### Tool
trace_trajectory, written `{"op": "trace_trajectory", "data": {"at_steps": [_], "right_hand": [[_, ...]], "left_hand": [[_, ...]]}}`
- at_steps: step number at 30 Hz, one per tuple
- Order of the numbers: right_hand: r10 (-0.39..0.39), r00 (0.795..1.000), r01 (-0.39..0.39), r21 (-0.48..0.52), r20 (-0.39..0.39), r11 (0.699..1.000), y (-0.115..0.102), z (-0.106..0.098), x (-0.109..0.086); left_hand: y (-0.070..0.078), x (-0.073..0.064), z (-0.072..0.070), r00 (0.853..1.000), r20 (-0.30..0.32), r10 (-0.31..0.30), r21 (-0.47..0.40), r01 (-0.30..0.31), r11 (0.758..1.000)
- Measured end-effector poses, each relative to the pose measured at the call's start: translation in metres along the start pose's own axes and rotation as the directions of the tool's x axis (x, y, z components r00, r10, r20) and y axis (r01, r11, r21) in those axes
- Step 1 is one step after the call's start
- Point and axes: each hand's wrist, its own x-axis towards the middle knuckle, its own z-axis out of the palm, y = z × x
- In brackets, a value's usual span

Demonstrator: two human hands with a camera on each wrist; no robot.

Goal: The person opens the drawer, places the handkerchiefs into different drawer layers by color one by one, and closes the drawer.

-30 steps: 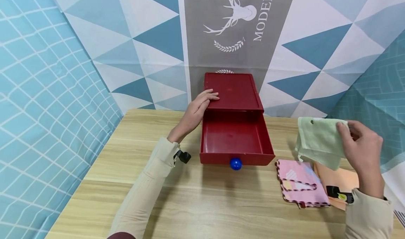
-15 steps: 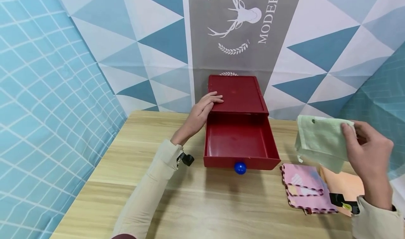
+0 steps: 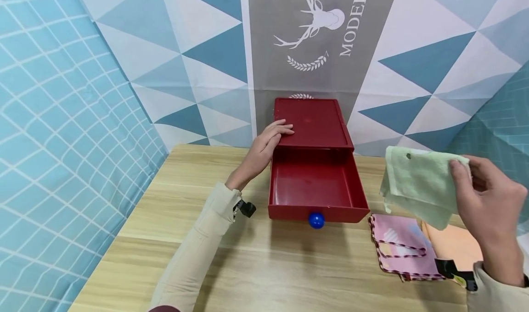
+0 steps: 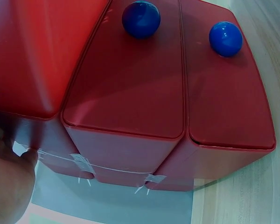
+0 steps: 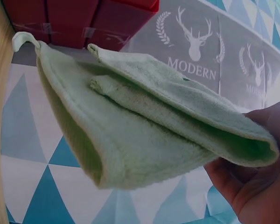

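A dark red drawer cabinet (image 3: 310,124) stands against the back wall, its top drawer (image 3: 318,214) pulled out and bare inside. My left hand (image 3: 264,147) rests on the left edge of the cabinet's top with fingers extended. In the left wrist view, two lower drawers (image 4: 126,88) with blue round knobs (image 4: 226,39) sit closed. To the right of the cabinet, my right hand (image 3: 489,197) pinches a folded light green towel (image 3: 425,181) by its right end, holding it in the air. The towel's layers and a hanging loop (image 5: 25,39) show in the right wrist view.
A folded pink cloth (image 3: 402,252) with a striped border lies on the wooden table (image 3: 314,275) right of the drawer. An orange cloth (image 3: 454,243) lies beside it, partly covered by my right wrist. Patterned sheets (image 3: 215,73) hang behind the table and along both sides.
The head view has shifted slightly, moving the scene right and a little down. Relative to the cabinet, my right hand and the green towel have moved only slightly. My left hand stays on the cabinet.
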Motion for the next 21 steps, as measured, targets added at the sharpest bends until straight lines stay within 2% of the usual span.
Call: {"op": "trace_trajectory", "data": {"at_steps": [10, 17, 21], "right_hand": [[-0.067, 0.998, 0.067, 0.035, 0.004, 0.997, -0.014, -0.007, 0.007], [-0.012, 1.000, 0.014, 0.054, -0.024, 0.998, -0.034, -0.012, 0.010], [-0.024, 0.998, 0.028, 0.072, -0.059, 0.997, -0.046, -0.013, 0.009]], "left_hand": [[0.002, 0.000, 0.001, 0.999, -0.018, -0.031, -0.025, 0.030, 0.999], [0.005, 0.001, -0.001, 0.999, -0.016, -0.044, 0.000, 0.044, 0.999], [0.004, 0.001, 0.000, 0.999, -0.007, -0.051, -0.002, 0.051, 0.999]]}}
